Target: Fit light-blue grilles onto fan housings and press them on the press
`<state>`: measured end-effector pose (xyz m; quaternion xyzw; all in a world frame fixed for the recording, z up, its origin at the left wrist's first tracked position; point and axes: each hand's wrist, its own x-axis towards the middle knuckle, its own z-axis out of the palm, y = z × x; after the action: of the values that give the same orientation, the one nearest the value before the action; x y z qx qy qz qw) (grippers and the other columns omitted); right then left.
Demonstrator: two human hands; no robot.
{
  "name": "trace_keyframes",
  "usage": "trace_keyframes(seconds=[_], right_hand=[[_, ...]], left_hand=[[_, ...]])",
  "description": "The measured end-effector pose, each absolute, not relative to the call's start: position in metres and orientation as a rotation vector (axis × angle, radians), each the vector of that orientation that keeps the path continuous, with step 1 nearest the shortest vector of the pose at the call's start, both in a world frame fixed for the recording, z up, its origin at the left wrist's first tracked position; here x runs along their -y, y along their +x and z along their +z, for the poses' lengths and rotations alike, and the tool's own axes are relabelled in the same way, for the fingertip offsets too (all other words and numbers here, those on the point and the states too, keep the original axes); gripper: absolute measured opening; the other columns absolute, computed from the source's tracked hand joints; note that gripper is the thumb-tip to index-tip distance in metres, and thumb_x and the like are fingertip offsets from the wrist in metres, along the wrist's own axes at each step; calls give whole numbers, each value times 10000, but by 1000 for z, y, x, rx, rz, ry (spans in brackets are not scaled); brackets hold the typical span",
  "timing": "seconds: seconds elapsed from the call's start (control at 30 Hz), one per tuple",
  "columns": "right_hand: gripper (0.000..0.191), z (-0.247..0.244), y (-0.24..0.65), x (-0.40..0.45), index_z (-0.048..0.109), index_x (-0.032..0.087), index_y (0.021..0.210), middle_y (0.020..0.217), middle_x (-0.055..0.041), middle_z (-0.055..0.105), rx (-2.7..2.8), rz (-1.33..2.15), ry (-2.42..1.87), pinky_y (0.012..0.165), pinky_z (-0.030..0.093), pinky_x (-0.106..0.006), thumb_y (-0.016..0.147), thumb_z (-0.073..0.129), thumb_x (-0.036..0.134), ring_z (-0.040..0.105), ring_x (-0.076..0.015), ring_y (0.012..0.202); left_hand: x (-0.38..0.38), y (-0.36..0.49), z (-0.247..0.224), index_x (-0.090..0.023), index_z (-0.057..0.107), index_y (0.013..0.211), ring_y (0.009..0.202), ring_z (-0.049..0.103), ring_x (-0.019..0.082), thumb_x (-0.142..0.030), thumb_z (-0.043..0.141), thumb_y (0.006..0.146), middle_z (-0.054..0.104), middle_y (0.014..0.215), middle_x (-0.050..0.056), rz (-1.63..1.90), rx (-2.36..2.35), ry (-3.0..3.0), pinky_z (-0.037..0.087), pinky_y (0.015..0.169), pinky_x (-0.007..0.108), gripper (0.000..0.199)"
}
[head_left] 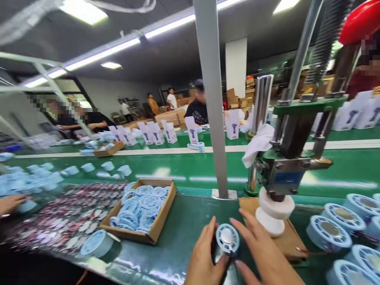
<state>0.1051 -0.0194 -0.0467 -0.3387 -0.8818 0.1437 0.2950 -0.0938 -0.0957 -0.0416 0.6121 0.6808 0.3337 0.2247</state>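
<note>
A light-blue round housing (220, 236), slotted around its rim and with a silver disc in its centre, is at the front middle of the bench. My left hand (203, 255) is closed around its left side, thumb at the near edge and index finger along the far side. On the other side my right hand (264, 253) is spread, fingers apart around the housing; whether its fingertips touch is unclear. Right behind that hand stands a press (285, 174) with a white round head (276, 204) over a white round base (268, 223) on a brown board (292, 245).
Left of my hands sits a cardboard box (162, 221) of light-blue rings. Beyond it lie many wired metal discs (74, 213) and a co-worker's hand (12, 204). Several finished-looking blue housings (328, 233) stand at right. A grey post (212, 118) rises before the green conveyor (178, 166).
</note>
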Motion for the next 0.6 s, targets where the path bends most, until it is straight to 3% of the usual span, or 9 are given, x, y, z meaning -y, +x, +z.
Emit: trace_keyframes(seconds=[0.07,0.13,0.23,0.33,0.5,0.6], right_hand=[[582,-29,54,18,514,193,1395,1435,-172,462,2560,474,-800,1024,487,-494,814,521,160,500,-341,1296],[490,-22,22,11,598,184,1304,1302,-152,581,2637,567,-739,990,514,-485,839,460,117,590,-308,1188],[412,-36,6,1,617,196,1258,1276,-125,582,2478,673,-650,985,524,-402,879,457,172,610,-249,1152],[386,-54,12,-3,598,218,1267,1301,-110,548,2271,829,-627,976,515,-289,903,493,293,604,-197,1161],[331,-51,21,3,652,211,1139,1164,-94,594,2180,1040,-630,920,520,-288,833,575,312,629,-204,1054],[477,-46,19,3,637,213,1181,1217,-97,568,2208,1080,-647,947,503,-293,704,656,229,617,-218,1077]], left_hand=[[105,-107,-38,-87,371,1474,1348,478,257,-83,547,663,483,1468,164,920,-1868,1769,378,1150,419,830],[117,-130,-22,-121,477,1414,1302,528,249,-106,524,715,549,1410,149,921,-1969,1829,431,1110,407,700],[131,-178,29,-194,625,1253,1225,586,220,-253,434,900,641,1297,103,896,-2359,1807,477,1054,378,406],[117,-233,81,-148,634,1196,1166,610,210,-241,341,949,673,1230,116,654,-2703,1723,469,1027,361,394],[51,-299,98,-131,671,967,955,664,208,-328,561,928,718,986,85,295,-2692,1679,492,932,419,229],[26,-310,91,-136,654,857,828,660,167,-410,625,898,690,859,17,156,-2643,1664,527,839,389,278]])
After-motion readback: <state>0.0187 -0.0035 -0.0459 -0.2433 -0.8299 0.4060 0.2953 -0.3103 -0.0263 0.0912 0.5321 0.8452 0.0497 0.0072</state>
